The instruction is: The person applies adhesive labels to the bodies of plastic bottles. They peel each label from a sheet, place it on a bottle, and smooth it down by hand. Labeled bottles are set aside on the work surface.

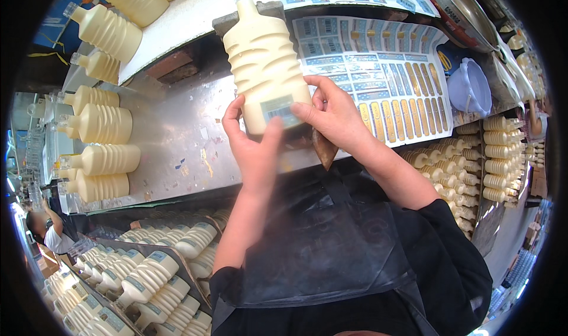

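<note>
A cream-coloured bottle (260,55) with wavy ridges and a clear neck lies in front of me, its neck pointing away. Near its base sits a pale blue rectangular label (278,109). My left hand (253,149) grips the left side of the base, its blurred thumb over the label. From the right, my right hand (336,114) holds the opposite edge, with the thumb on the label's right end. A dark grey block (272,9) shows behind the bottle's shoulders. Below my right hand, a brown pointed piece (324,149) sticks out at the table edge.
Printed label sheets (378,70) lie to the right, beside a pale blue bucket (469,87). Similar bottles (106,123) line the metal table's (177,111) left side. Racks of bottles (148,277) stand lower left, more (447,170) at right. Another person (58,229) is far left.
</note>
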The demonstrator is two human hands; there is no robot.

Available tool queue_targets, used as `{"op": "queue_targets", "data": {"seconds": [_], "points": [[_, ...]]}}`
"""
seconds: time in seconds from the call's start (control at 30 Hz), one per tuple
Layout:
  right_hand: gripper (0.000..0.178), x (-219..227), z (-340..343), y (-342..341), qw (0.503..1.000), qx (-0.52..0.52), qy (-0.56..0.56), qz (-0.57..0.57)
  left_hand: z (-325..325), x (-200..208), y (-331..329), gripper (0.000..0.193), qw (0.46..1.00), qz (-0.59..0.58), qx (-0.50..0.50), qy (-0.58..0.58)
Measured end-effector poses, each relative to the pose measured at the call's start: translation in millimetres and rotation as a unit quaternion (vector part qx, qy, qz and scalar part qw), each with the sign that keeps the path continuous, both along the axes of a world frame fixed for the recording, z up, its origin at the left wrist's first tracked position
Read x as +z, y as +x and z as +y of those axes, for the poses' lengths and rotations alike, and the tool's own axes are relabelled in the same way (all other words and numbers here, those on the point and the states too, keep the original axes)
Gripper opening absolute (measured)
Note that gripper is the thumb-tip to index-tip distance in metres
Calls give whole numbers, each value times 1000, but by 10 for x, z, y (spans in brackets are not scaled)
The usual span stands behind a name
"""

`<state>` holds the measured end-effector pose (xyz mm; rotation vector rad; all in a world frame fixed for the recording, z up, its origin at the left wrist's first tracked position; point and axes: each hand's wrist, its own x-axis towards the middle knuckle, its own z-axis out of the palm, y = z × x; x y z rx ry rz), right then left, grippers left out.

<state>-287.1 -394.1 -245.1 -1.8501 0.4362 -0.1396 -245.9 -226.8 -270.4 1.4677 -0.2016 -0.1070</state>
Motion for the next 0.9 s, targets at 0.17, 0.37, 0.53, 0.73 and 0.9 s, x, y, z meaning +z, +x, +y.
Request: {"op": "queue_targets", "data": {"seconds": [0.17, 0.37, 0.53, 0.73, 0.9], "points": [[61, 4, 7, 3, 1000, 1, 2, -2, -25, 19, -9, 71, 1000, 5, 15, 12], [61, 17, 14, -1, 1000, -2, 4, 3, -26, 21, -13, 71, 1000, 8, 11, -2], [61, 2, 22, -3, 1000, -4, 9, -2, -33, 31, -25, 71, 1000, 12, 11, -9], [62, 23, 9, 9, 1000, -1, -4, 9, -21, 12, -16, 64, 996, 34, 6, -81], [65, 58, -8, 12, 1000, 10, -3, 14, 6, 3, 10, 55, 992, 47, -6, -119]]}}
